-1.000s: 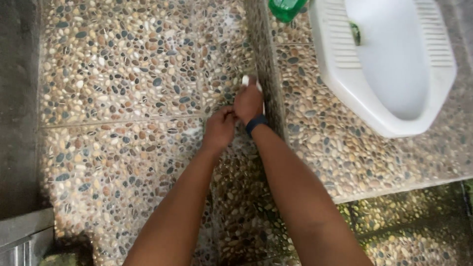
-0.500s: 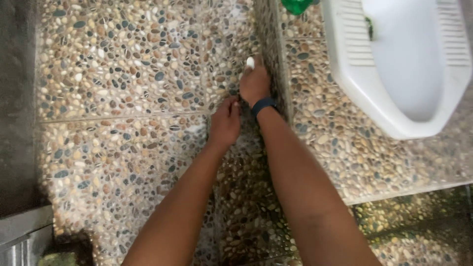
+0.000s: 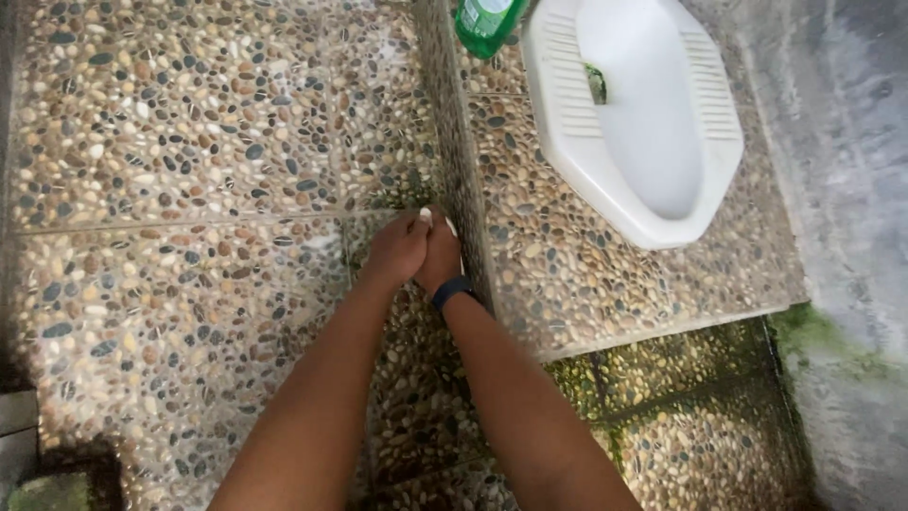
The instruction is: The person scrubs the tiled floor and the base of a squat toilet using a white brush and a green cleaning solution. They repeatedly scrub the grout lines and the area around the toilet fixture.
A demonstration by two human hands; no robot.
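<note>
Both hands, the left hand and right hand, clench what seems a small white scrubber against the raised step left of the squat toilet, where foam streaks the pebble floor and green algae remains right of it.

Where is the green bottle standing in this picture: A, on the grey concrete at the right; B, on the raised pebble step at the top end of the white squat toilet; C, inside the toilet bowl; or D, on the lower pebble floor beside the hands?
B: the green bottle stands on the raised pebble step at the top edge of the view, right beside the white squat toilet, well away from both hands.
</note>
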